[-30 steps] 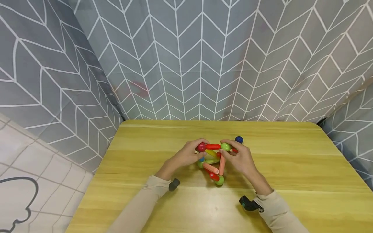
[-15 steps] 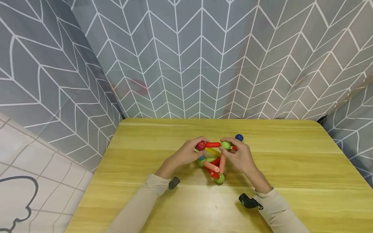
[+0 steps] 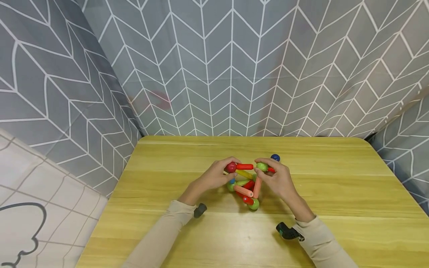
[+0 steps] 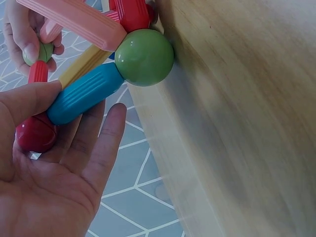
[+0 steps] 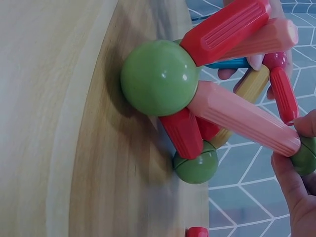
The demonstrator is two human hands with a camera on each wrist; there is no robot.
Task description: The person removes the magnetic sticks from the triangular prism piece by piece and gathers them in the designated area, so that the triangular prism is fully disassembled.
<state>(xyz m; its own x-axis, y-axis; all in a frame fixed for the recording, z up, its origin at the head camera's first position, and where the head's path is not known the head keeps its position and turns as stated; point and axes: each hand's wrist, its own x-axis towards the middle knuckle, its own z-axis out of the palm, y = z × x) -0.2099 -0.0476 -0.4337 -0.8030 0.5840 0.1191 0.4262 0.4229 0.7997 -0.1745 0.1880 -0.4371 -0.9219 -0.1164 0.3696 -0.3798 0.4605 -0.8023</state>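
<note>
My left hand (image 3: 214,178) grips a dark red ball (image 3: 231,167) between thumb and fingers. From that ball a red rod (image 3: 245,166) points right, its far end free, and a blue rod (image 4: 86,94) runs to a green ball (image 4: 144,57) by the table. With thumb and fingers my right hand (image 3: 278,179) pinches another green ball (image 3: 261,166), from which a pink rod (image 5: 244,118) leads to a large green ball (image 5: 159,78). A second pink rod (image 3: 243,191), a yellow rod (image 3: 244,174) and several red rods belong to the same ball-and-rod frame.
Beyond my right hand lies a blue ball (image 3: 275,157), with a red rod end (image 3: 271,169) near it. The wooden table (image 3: 335,186) ends at a grey patterned curtain (image 3: 231,74). A dark wrist device (image 3: 287,231) sits by the right sleeve.
My right hand has shifted slightly right with its green ball, so a gap shows between that ball and the red rod's end, which met before. My left hand stays nearly still.
</note>
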